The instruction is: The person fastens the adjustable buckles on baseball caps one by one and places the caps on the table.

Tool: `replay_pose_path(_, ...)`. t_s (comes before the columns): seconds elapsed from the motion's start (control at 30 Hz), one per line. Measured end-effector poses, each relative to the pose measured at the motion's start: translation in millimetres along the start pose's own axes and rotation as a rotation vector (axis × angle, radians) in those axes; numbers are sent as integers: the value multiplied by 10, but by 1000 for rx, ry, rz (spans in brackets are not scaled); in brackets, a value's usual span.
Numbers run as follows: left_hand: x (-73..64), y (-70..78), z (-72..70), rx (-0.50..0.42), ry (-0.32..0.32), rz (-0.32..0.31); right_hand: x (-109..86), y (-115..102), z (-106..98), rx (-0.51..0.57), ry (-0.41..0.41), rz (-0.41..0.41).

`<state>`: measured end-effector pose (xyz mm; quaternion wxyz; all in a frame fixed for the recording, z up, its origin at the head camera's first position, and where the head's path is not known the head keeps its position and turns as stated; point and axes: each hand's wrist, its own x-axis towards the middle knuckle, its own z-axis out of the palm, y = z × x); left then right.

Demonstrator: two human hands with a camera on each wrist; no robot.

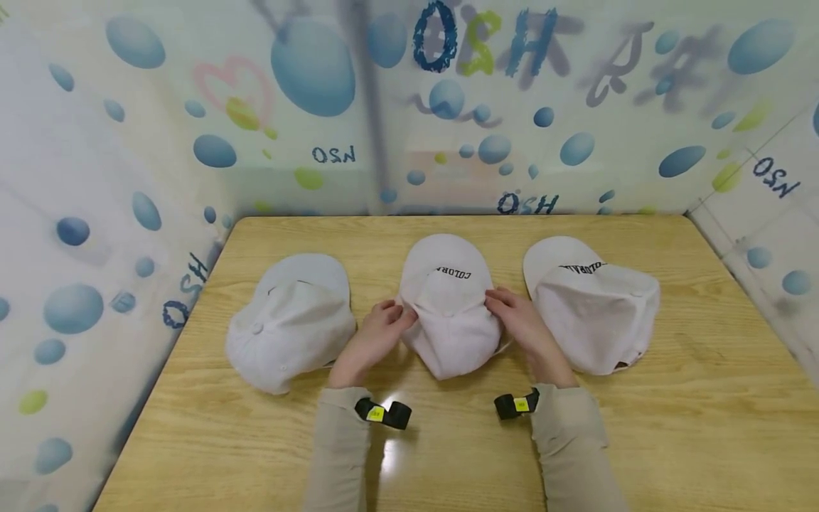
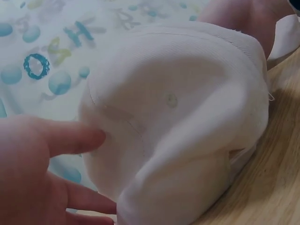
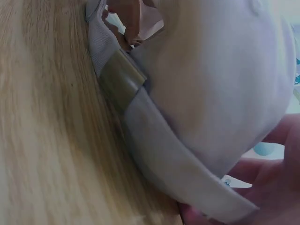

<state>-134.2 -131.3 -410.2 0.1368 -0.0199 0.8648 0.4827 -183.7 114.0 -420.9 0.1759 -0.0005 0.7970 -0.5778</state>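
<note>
In the head view a white baseball cap with dark lettering lies in the middle of the table, brim pointing away and crown partly caved in. My left hand grips its left edge; in the left wrist view the thumb lies against the crown and the other fingers pass behind the fabric. On the opposite edge, my right hand holds the cap where brim and crown meet. The right wrist view shows the back strap with a metal buckle, close to the wood. Some of the right fingers are hidden behind the cap.
A second white cap lies to the left, and a third white cap with lettering lies to the right. All are on a wooden table. Behind the far edge stands a patterned wall with blue dots.
</note>
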Motion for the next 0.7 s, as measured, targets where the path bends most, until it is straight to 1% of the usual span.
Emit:
replay_pose_path(0.03,-5,6,-7,6,1,1,-9,-7,2,-5,-1,-1)
replay_pose_path(0.17,-27,28,-16,-19,9,-26,-24,-28,10,-23,7,-13)
replay_pose_path(0.2,-26,29,-18,-18,12,-23,-26,-29,13,-28,9,-15)
replay_pose_path(0.27,-18,28,-19,-11,25,6,-20,-24,16,-41,14,-23)
replay_pose_path(0.4,-12,33,-19,34,43,49,-18,-7,13,-62,13,-22)
replay_pose_path(0.43,-19,36,-18,46,46,54,-20,-1,9,-68,12,-25)
replay_pose_path(0.5,-35,47,-21,58,50,35,-32,4,-6,-93,19,-40)
replay_pose_path(0.6,-57,77,-42,98,102,20,-61,-8,-39,-165,61,-79)
replay_pose_path(0.67,-54,103,-63,142,154,22,-76,-39,-59,-250,89,-117)
replay_pose_path(0.7,-48,119,-77,183,189,37,-79,-63,-67,-301,99,-133)
